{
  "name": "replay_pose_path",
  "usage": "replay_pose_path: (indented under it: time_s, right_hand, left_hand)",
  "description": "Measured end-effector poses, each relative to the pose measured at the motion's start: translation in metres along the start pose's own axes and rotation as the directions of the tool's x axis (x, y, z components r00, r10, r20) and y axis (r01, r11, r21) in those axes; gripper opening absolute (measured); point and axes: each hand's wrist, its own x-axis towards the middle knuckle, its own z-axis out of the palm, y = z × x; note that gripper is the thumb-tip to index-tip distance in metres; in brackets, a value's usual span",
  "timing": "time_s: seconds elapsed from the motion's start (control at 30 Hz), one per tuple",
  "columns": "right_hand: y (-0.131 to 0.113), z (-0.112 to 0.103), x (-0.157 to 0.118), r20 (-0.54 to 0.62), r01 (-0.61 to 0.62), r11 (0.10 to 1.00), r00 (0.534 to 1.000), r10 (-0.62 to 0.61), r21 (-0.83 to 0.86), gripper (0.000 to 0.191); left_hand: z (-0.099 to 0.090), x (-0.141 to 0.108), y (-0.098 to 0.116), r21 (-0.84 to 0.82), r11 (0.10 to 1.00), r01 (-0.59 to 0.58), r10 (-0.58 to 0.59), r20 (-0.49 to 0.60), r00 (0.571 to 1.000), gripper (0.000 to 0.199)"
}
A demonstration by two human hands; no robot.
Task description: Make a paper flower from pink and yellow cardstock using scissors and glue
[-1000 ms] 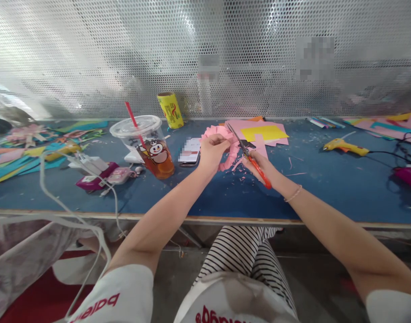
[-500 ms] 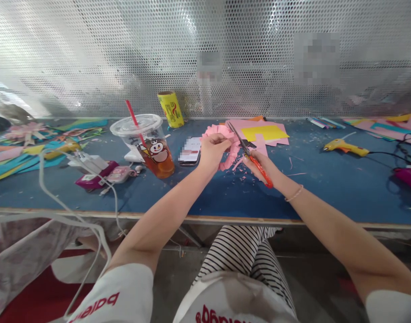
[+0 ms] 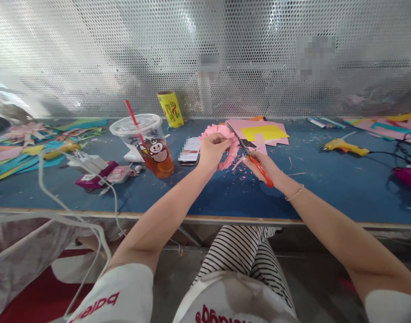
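Note:
My left hand pinches a ring-shaped pink paper frill with a pleated, notched edge, held just over the table. My right hand grips orange-handled scissors, whose dark blades point up and away along the frill's right edge. Whether the blades are parted is hard to make out. Small pink paper scraps lie below the hands. Behind the scissors rest pink paper sheets with a yellow sheet on top.
Left of my hands are a phone, a lidded drink cup with a red straw, and a purple power strip with white cables. A yellow tube stands behind; a yellow glue gun lies right. A perforated metal panel closes off the back.
Both hands keep nearly the same place and grip. The scissors' blades have shifted very slightly beside the pink frill.

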Motion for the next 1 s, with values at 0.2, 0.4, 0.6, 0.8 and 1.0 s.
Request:
replay_pose_path:
  time_s: [0.2,0.4,0.6,0.8,1.0]
  right_hand:
    - [-0.004,-0.002,-0.001,-0.009,-0.014,1.0,1.0,0.014,-0.007,0.037]
    - [-0.003,0.003,0.002,-0.069,-0.06,0.97,0.995,0.078,0.234,0.037]
    - [-0.009,0.012,-0.004,-0.017,-0.027,0.871,0.999,0.04,0.49,0.038]
    - [-0.016,0.011,-0.003,-0.035,-0.012,0.846,0.999,0.036,0.533,0.048]
    - [-0.017,0.006,-0.002,-0.117,0.056,0.834,0.993,0.011,0.548,0.052]
  left_hand:
    - [-0.001,0.002,-0.004,-0.021,1.0,0.014,-0.014,-0.013,1.0,0.013]
    - [0.002,0.002,-0.004,-0.165,0.984,0.072,-0.07,0.02,0.997,0.017]
    - [0.005,-0.001,-0.005,-0.179,0.979,0.1,-0.092,0.057,0.994,0.019]
    - [0.009,-0.007,-0.004,-0.208,0.967,0.146,-0.131,0.081,0.988,0.017]
    - [0.014,-0.014,-0.002,-0.236,0.956,0.176,-0.155,0.105,0.982,0.019]
